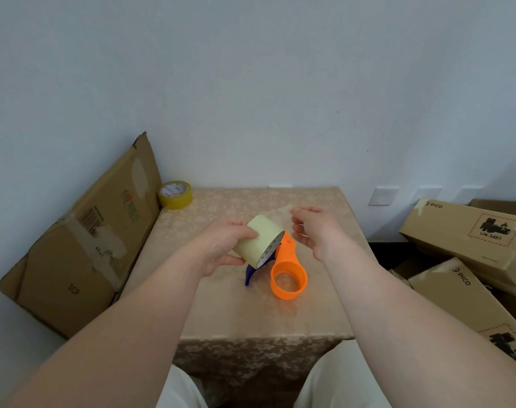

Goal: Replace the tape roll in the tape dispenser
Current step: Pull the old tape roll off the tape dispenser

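My left hand [223, 245] grips a pale yellow tape roll [258, 240], held tilted just above the middle of the table. Under and right of it lies the orange tape dispenser [289, 273], its ring-shaped handle toward me and a dark blue part [251, 273] showing at its left. The roll touches or overlaps the dispenser's upper end; I cannot tell which. My right hand [312, 228] hovers just right of the roll, fingers spread and curled, holding nothing. A second, darker yellow tape roll [175, 194] lies flat at the table's far left corner.
The small table [251, 319] wears a beige patterned cloth and stands against a white wall. A flattened cardboard box [83, 245] leans at the left. Cardboard PICO boxes [468, 234] are stacked at the right. My knees show under the near edge.
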The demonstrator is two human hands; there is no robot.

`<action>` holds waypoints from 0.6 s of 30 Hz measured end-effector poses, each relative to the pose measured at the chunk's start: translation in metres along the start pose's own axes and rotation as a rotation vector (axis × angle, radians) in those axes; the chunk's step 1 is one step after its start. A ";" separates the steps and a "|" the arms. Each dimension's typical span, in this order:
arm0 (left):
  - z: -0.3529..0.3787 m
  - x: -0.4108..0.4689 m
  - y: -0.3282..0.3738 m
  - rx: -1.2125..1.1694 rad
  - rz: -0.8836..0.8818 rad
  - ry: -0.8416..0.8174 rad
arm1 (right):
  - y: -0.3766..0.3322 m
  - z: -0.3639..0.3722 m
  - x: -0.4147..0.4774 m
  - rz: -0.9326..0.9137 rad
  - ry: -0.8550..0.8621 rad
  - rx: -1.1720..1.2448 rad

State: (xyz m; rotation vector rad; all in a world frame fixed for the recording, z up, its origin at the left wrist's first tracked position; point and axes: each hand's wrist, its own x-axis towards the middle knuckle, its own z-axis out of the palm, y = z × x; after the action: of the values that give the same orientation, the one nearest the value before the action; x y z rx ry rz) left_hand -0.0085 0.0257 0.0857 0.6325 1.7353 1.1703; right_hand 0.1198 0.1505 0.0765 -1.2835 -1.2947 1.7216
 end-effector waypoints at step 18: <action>0.004 -0.006 0.002 -0.002 0.048 -0.043 | -0.003 -0.004 -0.003 -0.133 0.130 -0.095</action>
State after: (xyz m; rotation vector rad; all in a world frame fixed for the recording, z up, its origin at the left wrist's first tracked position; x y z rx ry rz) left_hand -0.0026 0.0238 0.0895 0.6969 1.6908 1.1822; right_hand 0.1238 0.1505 0.0804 -1.3086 -1.3680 1.4761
